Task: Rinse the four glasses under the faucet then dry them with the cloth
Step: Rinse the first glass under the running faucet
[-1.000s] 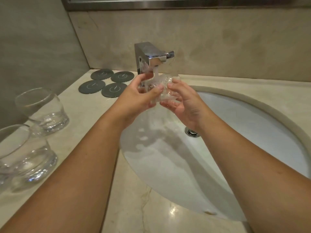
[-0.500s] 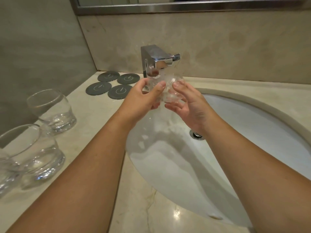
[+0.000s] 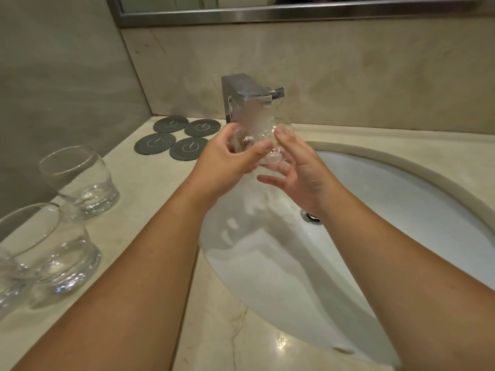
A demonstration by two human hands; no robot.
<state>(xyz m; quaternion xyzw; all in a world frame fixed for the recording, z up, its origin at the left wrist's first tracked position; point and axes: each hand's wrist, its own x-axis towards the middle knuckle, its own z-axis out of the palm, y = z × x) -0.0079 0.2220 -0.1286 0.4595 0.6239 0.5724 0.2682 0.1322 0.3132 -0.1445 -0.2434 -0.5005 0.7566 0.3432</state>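
A clear glass [image 3: 261, 135] sits under the chrome faucet [image 3: 247, 96], held over the white sink basin [image 3: 401, 210]. My left hand [image 3: 227, 163] grips its left side with the thumb across the front. On its right side my right hand [image 3: 302, 167] holds it with the thumb near the rim and the fingers spread beneath. Water runs over the glass. Two more clear glasses [image 3: 80, 180] [image 3: 51, 250] stand upright on the counter at the left, and part of a third [image 3: 6, 279] shows at the left edge. No cloth is in view.
Several dark round coasters [image 3: 178, 139] lie on the marble counter [image 3: 150, 194] left of the faucet. The drain [image 3: 310, 216] sits in the basin below my right wrist. A wall closes the left side, and a mirror frame [image 3: 267, 14] runs along the top.
Both hands with the glass stay under the faucet. My right fingers have loosened and spread beneath the glass. The view has shifted slightly.
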